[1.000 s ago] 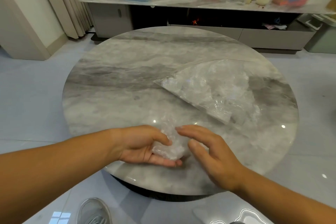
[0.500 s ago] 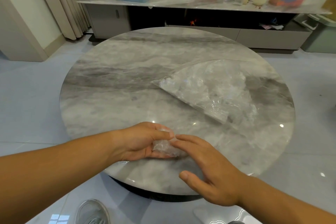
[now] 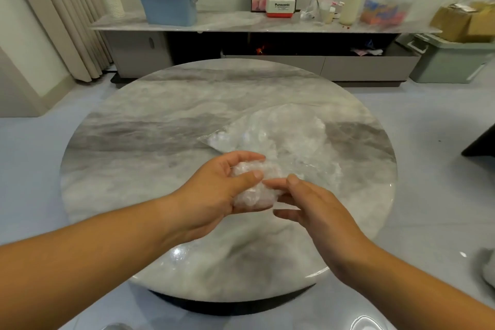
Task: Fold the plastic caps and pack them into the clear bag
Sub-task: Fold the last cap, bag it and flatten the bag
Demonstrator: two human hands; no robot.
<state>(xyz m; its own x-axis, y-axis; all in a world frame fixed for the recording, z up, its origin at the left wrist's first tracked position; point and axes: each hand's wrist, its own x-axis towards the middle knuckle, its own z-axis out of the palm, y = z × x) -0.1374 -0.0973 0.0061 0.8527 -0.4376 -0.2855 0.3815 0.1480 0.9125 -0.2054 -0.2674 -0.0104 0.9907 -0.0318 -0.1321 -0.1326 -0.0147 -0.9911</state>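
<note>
Plastic cap (image 3: 254, 193), wadded, is gripped at frame centre by curled fingers of the left hand (image 3: 211, 195) and touched by straight fingers of the right hand (image 3: 318, 206). Packing into the part-filled clear bag (image 3: 294, 136) just above is judged outstanding.

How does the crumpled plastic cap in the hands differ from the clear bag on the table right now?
The crumpled clear plastic cap is a small bunched wad, while the large clear plastic bag spreads wide and fairly flat. The cap is gripped in the left hand, whereas the bag lies on the round grey marble table. Both are transparent, crinkly plastic.
</note>
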